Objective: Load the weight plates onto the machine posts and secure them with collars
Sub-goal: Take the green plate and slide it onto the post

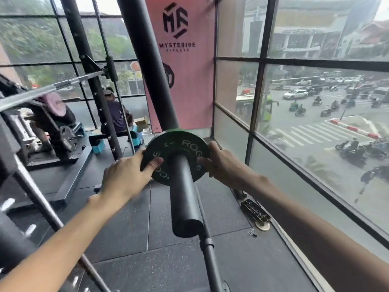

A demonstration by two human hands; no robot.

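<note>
Here, a small dark weight plate point(175, 153) is seen threaded onto a thick black post point(182, 192) that points toward the camera. The post passes through the plate's centre hole, and the plate sits far along it, well back from the free end. Pale lettering runs around the plate's face.

The plate is gripped at both edges. The left hand point(124, 175) is closed on the plate's left rim, with the thumb laid across the front face and the fingers wrapped behind the edge. The right hand point(221, 163) is closed on the right rim in the same manner, thumb on the face and fingers hidden behind. Both forearms are extended forward on either side of the post.

Directly behind the plate, a green edge point(168, 131) of a second disc is visible; whether the two touch cannot be told. A pink banner point(181, 60) with a dark logo hangs behind the post, against the window frame point(259, 81). On the rubber floor point(117, 218), a small metal rack point(255, 211) lies to the right of the post, by the glass. A steel bar point(48, 88) crosses the upper left.
</note>
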